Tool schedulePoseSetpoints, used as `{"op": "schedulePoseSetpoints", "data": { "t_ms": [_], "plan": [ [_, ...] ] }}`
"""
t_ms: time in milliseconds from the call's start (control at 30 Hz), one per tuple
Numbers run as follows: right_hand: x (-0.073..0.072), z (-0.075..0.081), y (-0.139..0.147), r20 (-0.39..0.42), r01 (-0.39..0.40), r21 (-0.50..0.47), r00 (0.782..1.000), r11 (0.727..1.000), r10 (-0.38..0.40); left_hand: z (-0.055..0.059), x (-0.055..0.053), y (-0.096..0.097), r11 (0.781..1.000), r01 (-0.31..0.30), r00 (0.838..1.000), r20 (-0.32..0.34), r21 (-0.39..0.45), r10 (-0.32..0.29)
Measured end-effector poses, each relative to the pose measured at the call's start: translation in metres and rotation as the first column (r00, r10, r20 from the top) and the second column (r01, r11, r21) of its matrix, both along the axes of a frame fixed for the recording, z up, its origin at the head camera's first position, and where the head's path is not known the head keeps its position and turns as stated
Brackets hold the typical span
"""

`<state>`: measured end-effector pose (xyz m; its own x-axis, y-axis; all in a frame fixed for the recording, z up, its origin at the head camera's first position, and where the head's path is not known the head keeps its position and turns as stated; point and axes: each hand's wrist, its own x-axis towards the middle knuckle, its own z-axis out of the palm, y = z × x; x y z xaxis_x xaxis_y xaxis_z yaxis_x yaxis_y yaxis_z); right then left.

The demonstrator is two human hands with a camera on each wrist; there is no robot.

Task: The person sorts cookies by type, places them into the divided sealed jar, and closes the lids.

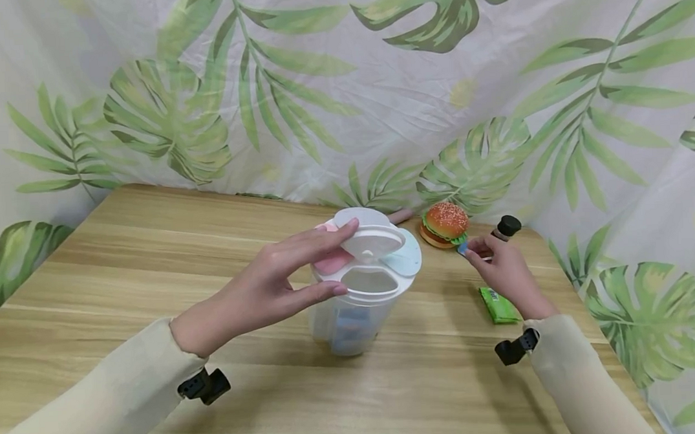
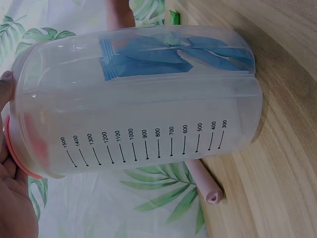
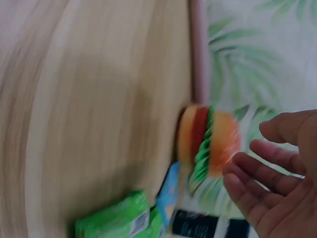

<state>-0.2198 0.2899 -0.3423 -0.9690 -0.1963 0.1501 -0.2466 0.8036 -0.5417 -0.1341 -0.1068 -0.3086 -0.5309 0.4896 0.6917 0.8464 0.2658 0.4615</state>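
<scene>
A clear container [image 2: 148, 99] with a white, pink and pale-blue lid stands on the table, blue packets [image 2: 143, 57] inside. One white flap [image 1: 374, 242] of the lid is raised above an opening. My left hand [image 1: 286, 271] grips the lid, index finger at the flap and thumb at the front rim. My right hand [image 1: 501, 268] is beside a toy hamburger [image 1: 445, 224] and a blue packet [image 3: 168, 193]. In the right wrist view its fingers are parted, with nothing between them; the packet lies past them on the table.
Green packets [image 1: 498, 305] lie below my right hand. Behind it is a black-capped bottle [image 1: 506, 227], partly hidden. A pink rolled item [image 2: 205, 183] lies at the table's back edge, against the leaf-patterned cloth [image 1: 296, 115].
</scene>
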Motion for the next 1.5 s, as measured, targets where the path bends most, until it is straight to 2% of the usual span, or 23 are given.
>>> {"op": "schedulePoseSetpoints", "data": {
  "t_ms": [100,300,633,967,1100,1300,1500],
  "plan": [
    [-0.013,-0.010,0.014,0.083,-0.001,0.043,0.997,0.999,-0.003,-0.001,0.000,0.000,1.000,0.003,1.000,0.008,0.001,-0.003],
    [-0.031,-0.022,0.031,0.155,-0.027,0.120,0.988,0.992,0.008,-0.001,0.000,0.000,1.000,0.008,1.000,0.021,0.008,-0.008],
    [-0.049,-0.034,0.040,0.180,-0.082,0.183,0.982,0.980,0.049,0.002,0.001,0.000,1.000,0.011,1.000,0.020,0.015,-0.011],
    [-0.058,-0.041,0.033,0.185,-0.080,0.239,0.982,0.968,0.035,0.001,0.000,0.000,1.000,0.022,0.999,0.025,0.021,-0.022],
    [-0.058,-0.042,0.028,0.180,-0.100,0.264,0.982,0.959,0.053,0.002,0.000,0.000,1.000,0.019,0.999,0.029,0.021,-0.019],
    [-0.059,-0.049,0.028,0.163,-0.093,0.240,0.985,0.966,0.054,0.001,0.001,0.000,1.000,0.009,1.000,0.025,0.017,-0.009],
    [-0.059,-0.050,0.029,0.187,-0.087,0.229,0.981,0.970,0.044,0.002,0.001,0.000,1.000,0.005,1.000,0.023,0.012,-0.006]
  ]
}}
